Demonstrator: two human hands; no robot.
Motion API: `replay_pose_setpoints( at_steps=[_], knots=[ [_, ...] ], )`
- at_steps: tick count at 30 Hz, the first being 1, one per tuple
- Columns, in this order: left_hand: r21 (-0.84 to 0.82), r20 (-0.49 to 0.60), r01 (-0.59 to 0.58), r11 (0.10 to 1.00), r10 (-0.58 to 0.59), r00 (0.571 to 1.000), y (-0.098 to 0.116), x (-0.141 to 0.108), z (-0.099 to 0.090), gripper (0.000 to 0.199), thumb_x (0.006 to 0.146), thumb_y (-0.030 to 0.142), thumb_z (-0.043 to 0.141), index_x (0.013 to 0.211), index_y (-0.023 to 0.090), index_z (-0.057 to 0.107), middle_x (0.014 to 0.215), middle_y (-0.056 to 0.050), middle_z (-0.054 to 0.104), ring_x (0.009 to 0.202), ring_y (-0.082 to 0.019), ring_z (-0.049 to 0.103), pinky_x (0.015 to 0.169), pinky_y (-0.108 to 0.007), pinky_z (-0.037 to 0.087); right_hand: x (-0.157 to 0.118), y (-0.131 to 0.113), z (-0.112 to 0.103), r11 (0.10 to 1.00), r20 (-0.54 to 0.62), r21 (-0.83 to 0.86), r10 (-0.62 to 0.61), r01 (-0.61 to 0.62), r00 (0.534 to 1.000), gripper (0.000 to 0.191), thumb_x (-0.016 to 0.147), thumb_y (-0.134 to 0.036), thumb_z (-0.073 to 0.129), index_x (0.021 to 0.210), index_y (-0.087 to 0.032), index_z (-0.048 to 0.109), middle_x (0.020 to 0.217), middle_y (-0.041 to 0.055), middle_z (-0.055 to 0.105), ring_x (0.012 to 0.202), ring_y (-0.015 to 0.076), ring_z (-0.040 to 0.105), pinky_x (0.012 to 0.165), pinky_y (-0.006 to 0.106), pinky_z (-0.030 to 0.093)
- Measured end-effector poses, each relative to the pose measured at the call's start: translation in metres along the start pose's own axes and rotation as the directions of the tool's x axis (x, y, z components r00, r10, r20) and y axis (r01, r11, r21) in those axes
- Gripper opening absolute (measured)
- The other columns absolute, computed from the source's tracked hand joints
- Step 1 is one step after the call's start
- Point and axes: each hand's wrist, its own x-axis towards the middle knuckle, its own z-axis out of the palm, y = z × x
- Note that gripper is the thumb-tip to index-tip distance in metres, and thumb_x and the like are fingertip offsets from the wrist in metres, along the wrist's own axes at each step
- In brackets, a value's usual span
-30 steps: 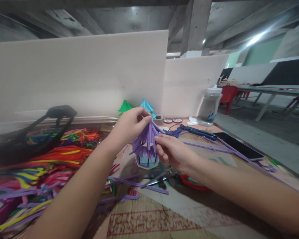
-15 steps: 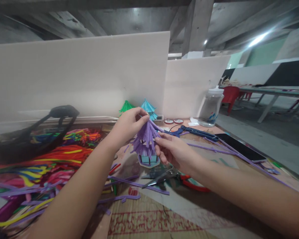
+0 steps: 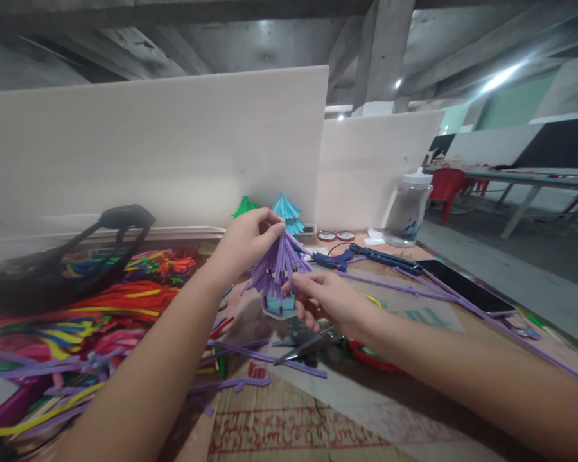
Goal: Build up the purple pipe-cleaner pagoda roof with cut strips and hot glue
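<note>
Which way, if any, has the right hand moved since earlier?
Yes: the right hand moved slightly left and down in view, judged against the scissors.

Showed as a purple pagoda model just below the frame's centre.
Stood roughly upright, with fringed strips sloping in two tiers from a partly covered peak, above a pale-blue lower storey with dark posts.

The fingers of the left hand hide the tip of the purple roof and, behind them, part of the green roof. Fingers of the right hand cover 1 side of the base. Well left of them, a black object blurs; far right, table items are too small to tell.
</note>
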Motion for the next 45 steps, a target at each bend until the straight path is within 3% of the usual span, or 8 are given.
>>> replay_pose_setpoints(
  at_steps=[9, 13, 18, 25, 32, 37, 42, 45],
  knots=[
    [0.005, -0.009, 0.004, 1.0, -0.004, 1.0, -0.002, 0.002, 0.002, 0.022, 0.089, 0.035, 0.052, 0.092, 0.017, 0.064, 0.088, -0.005, 0.069, 0.08, -0.019, 0.063, 0.074, -0.031, 0.046, 0.0, -0.003, -0.004, 0.972, 0.022, -0.229, -0.043, 0.047, 0.999, 0.024, 0.084, -0.037, 0.065, 0.069, -0.021, 0.056, 0.052, -0.0024, 0.063, 0.038, 0.009, 0.053, 0.036, 0.019, 0.038],
    [-0.033, 0.008, 0.048, 0.998, -0.048, 0.999, -0.008, 0.003, 0.0, 0.024, 0.089, 0.038, 0.053, 0.091, 0.017, 0.064, 0.09, -0.006, 0.07, 0.081, -0.02, 0.063, 0.073, -0.031, 0.047, -0.004, -0.006, -0.005, 0.807, 0.043, -0.571, -0.155, 0.152, 0.987, 0.015, 0.084, -0.028, 0.06, 0.071, -0.022, 0.057, 0.052, -0.0028, 0.062, 0.038, 0.0105, 0.053, 0.038, 0.022, 0.039],
    [-0.038, 0.011, 0.054, 0.998, -0.054, 0.998, -0.012, 0.003, -0.001, 0.024, 0.089, 0.037, 0.054, 0.096, 0.016, 0.064, 0.095, -0.006, 0.07, 0.087, -0.02, 0.064, 0.079, -0.032, 0.048, -0.012, -0.018, -0.009, 0.57, 0.056, -0.77, -0.389, 0.288, 0.919, 0.013, 0.085, -0.024, 0.054, 0.072, -0.022, 0.057, 0.057, -0.0015, 0.062, 0.046, 0.0116, 0.055, 0.046, 0.024, 0.037],
    [-0.014, -0.086, 0.0, 1.0, -0.001, 0.996, -0.001, 0.0, -0.016, 0.028, 0.091, 0.039, 0.054, 0.101, 0.015, 0.066, 0.096, -0.006, 0.069, 0.083, -0.017, 0.061, 0.071, -0.028, 0.045, -0.011, -0.03, -0.017, 0.538, 0.053, -0.775, -0.467, 0.331, 0.883, 0.018, 0.087, -0.028, 0.053, 0.07, -0.022, 0.055, 0.054, -0.0018, 0.058, 0.049, 0.0131, 0.054, 0.051, 0.027, 0.037],
    [-0.08, 0.195, -0.071, 0.994, 0.085, 0.977, 0.013, -0.008, -0.023, 0.03, 0.091, 0.044, 0.056, 0.089, 0.018, 0.07, 0.084, -0.001, 0.067, 0.079, -0.015, 0.06, 0.068, -0.026, 0.042, -0.014, -0.034, -0.018, 0.505, 0.072, -0.776, -0.525, 0.378, 0.848, 0.018, 0.088, -0.027, 0.052, 0.072, -0.022, 0.054, 0.055, -0.0026, 0.056, 0.051, 0.0113, 0.052, 0.052, 0.026, 0.038],
    [-0.047, 0.197, -0.094, 0.995, 0.101, 0.975, 0.015, -0.006, -0.016, 0.024, 0.09, 0.035, 0.056, 0.081, 0.016, 0.066, 0.077, 0.0, 0.063, 0.074, -0.015, 0.057, 0.066, -0.025, 0.04, -0.017, -0.032, -0.018, 0.456, 0.121, -0.805, -0.5, 0.379, 0.857, 0.014, 0.089, -0.027, 0.052, 0.077, -0.02, 0.055, 0.059, -0.0028, 0.057, 0.054, 0.0105, 0.051, 0.052, 0.024, 0.036],
    [0.0, 0.257, -0.217, 0.976, 0.21, 0.943, 0.018, -0.005, -0.011, 0.022, 0.09, 0.029, 0.054, 0.075, 0.016, 0.064, 0.076, -0.002, 0.063, 0.073, -0.014, 0.056, 0.066, -0.025, 0.038, -0.017, -0.032, -0.02, 0.303, 0.209, -0.88, -0.446, 0.367, 0.87, 0.016, 0.088, -0.024, 0.051, 0.073, -0.019, 0.054, 0.059, -0.0039, 0.054, 0.052, 0.0087, 0.045, 0.05, 0.024, 0.028],
    [0.004, 0.261, -0.23, 0.973, 0.221, 0.94, 0.02, -0.006, -0.011, 0.022, 0.09, 0.028, 0.054, 0.075, 0.016, 0.065, 0.074, -0.002, 0.063, 0.071, -0.014, 0.056, 0.066, -0.025, 0.039, -0.015, -0.03, -0.02, 0.335, 0.196, -0.869, -0.444, 0.365, 0.874, 0.017, 0.089, -0.026, 0.05, 0.074, -0.019, 0.055, 0.061, -0.0033, 0.055, 0.054, 0.0091, 0.047, 0.051, 0.024, 0.029]
  ],
)
